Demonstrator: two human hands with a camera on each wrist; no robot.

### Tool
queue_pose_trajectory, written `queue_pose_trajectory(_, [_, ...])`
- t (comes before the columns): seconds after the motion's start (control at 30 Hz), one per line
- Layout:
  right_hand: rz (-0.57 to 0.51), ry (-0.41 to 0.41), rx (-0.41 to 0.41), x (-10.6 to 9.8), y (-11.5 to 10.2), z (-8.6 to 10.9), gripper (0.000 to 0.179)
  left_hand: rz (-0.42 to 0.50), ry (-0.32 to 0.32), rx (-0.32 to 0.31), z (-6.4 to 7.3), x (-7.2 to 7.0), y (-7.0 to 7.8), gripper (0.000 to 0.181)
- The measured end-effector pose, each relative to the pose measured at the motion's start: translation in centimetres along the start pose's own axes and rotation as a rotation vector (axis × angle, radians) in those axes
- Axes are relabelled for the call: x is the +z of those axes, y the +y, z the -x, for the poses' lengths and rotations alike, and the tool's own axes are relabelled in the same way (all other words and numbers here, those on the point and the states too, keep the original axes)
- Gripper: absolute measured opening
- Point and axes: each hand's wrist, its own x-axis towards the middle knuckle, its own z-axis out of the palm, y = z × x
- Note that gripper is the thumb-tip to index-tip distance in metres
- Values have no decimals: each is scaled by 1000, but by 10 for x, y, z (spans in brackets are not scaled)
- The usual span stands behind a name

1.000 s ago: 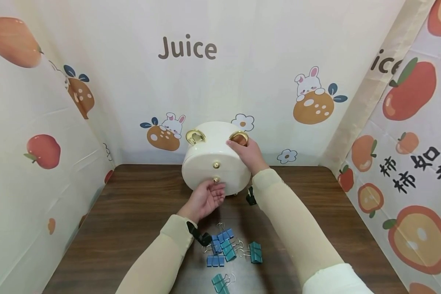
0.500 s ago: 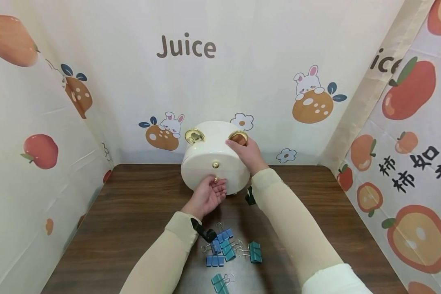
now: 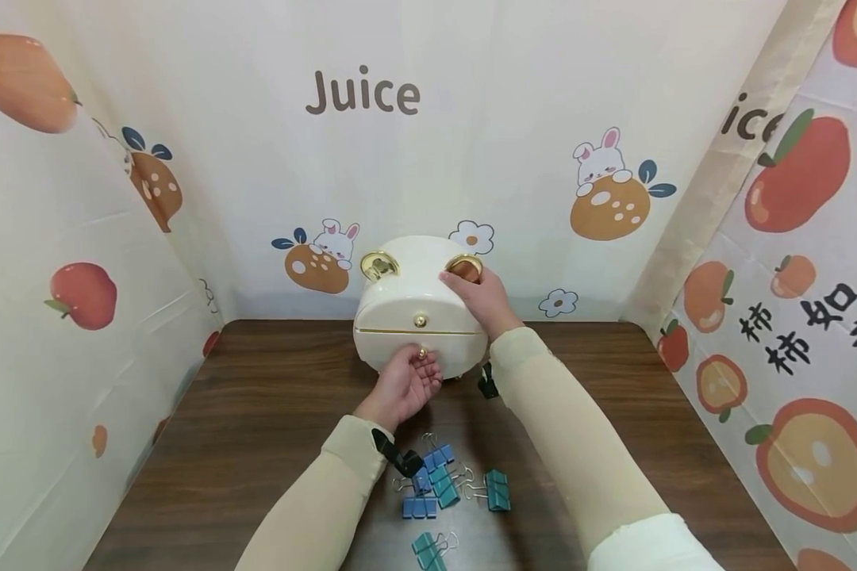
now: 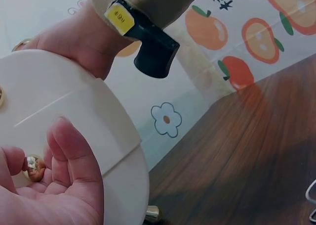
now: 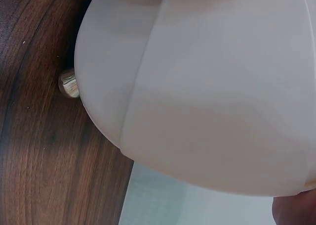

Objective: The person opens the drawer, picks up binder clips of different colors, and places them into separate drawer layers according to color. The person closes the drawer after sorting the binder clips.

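A white rounded two-drawer box (image 3: 417, 274) with gold ring-like ears stands at the back of the table. My left hand (image 3: 403, 385) pinches the gold knob (image 3: 423, 353) of its lower drawer (image 3: 460, 349), which sits slightly forward, a thin gold line showing along its top edge. In the left wrist view, thumb and fingers close round that knob (image 4: 34, 168). My right hand (image 3: 484, 303) grips the right gold ear (image 3: 466, 257) on top. The upper drawer's knob (image 3: 420, 320) is untouched. In the right wrist view the box's side (image 5: 212, 106) fills most of the picture.
Several blue binder clips (image 3: 419, 507) and teal binder clips (image 3: 497, 490) lie on the brown wooden table (image 3: 257, 460) in front of the box, between my forearms. A printed curtain (image 3: 471, 143) hangs right behind the box, with more fabric on both sides.
My left hand has closed on the lower knob and drawn the lower drawer slightly out, opening a thin line above it. The right hand stays on the ear.
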Motion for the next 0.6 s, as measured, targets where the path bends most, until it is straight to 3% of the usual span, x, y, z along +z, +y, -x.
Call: queue_pose_trajectory(0.6, [-42, -6, 19, 0, 3, -2, 76, 8, -11, 14, 28, 1, -16, 23])
